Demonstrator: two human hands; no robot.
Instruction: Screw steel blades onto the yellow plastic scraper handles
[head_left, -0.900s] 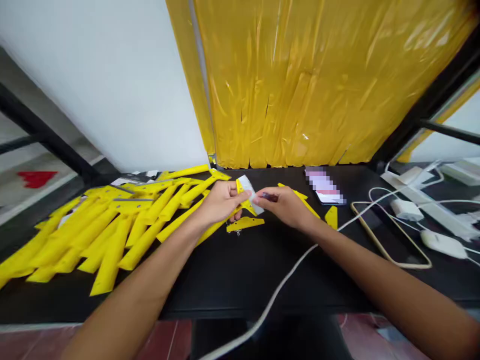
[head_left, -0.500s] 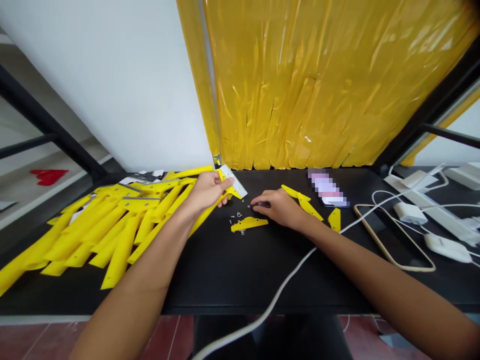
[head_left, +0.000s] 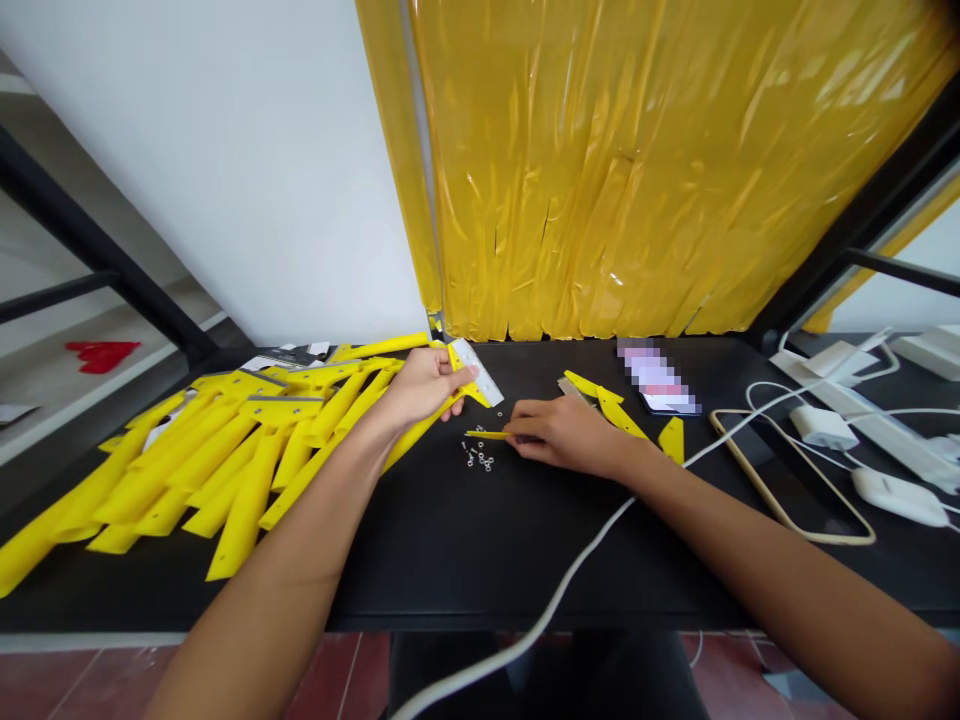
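My left hand (head_left: 433, 382) is closed around a yellow scraper (head_left: 409, 437), its metal blade (head_left: 476, 372) pointing up and to the right. Between the fingers of my right hand (head_left: 559, 432) is a flat yellow plate (head_left: 487, 435), seen nearly edge-on and partly covered by the fingers. Just below that plate, several small screws and nuts (head_left: 480, 458) lie loose on the black table (head_left: 450, 550). Behind my right hand are more yellow plates (head_left: 615, 408) and a piece of metal blade (head_left: 568, 386).
A pile of yellow scrapers (head_left: 225, 450) covers the table's left side. On the right lie a lit phone (head_left: 660, 378), a second phone (head_left: 787, 475), white chargers (head_left: 821, 427) and a power strip (head_left: 885, 420). A white cable (head_left: 555, 590) crosses the front. Yellow plastic sheeting (head_left: 600, 170) hangs behind.
My right hand has moved down and picked up the yellow plate that lay over the screws, tilting it on edge. The scraper in my left hand has shifted slightly right.
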